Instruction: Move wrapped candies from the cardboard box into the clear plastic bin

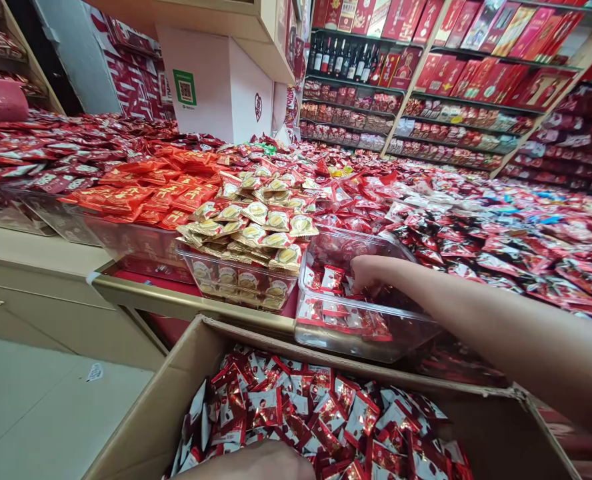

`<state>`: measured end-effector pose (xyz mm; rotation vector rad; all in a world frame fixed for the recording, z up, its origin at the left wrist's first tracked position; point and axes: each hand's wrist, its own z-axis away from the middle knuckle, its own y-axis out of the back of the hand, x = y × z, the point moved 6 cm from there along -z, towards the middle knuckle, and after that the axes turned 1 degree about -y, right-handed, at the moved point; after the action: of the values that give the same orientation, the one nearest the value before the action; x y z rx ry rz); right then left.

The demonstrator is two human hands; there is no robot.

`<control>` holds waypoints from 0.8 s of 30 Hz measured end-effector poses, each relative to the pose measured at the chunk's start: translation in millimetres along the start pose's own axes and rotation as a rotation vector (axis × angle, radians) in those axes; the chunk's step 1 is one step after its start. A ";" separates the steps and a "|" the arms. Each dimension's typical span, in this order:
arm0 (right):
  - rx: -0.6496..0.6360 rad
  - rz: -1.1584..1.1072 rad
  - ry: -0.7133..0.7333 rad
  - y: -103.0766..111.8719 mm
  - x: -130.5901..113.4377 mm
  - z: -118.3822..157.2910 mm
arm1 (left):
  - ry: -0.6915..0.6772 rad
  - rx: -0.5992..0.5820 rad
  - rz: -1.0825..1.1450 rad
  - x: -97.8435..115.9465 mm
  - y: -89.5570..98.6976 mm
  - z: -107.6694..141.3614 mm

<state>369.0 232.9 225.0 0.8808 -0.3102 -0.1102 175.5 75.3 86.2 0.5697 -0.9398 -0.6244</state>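
Observation:
My right hand (pixel 369 275) reaches down into a clear plastic bin (pixel 361 350) on the display edge, its curled fingers among small red and white packets (pixel 333 279) at the bin's left side. What those fingers hold, if anything, is hidden. At the bottom edge, my left hand (pixel 263 461) lies over red and white packets (pixel 361 417) inside an open cardboard box (pixel 149 400). Only its back shows; the fingers are out of sight. The box stands directly in front of the bin.
Left of the bin, another clear bin (pixel 236 283) is heaped with gold packets (pixel 253 230), beside orange-red packets (pixel 141 193). More packets cover the display to the right. A white pillar (pixel 206 87) rises behind; stocked shelves (pixel 401 47) stand at the back.

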 end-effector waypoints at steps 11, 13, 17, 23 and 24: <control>0.370 0.055 0.226 24.5 -14.3 6.0 | 0.012 0.018 0.031 -4.7 -6.2 -3.0; 0.460 0.080 0.383 28.5 -25.6 9.4 | 0.023 0.008 0.021 -5.6 -7.3 -2.6; 0.477 0.137 0.673 21.0 -52.6 15.9 | 0.013 0.002 0.017 -2.0 -4.2 0.6; 0.422 0.236 0.766 8.9 -67.4 13.0 | 0.005 0.026 0.007 -4.3 -4.8 1.3; 0.420 0.236 0.753 8.4 -66.6 12.0 | -0.003 0.033 0.005 -5.0 -5.8 0.9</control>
<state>301.7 244.0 223.9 1.2236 0.2828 0.5165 171.1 74.7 79.9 0.5957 -0.9557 -0.6060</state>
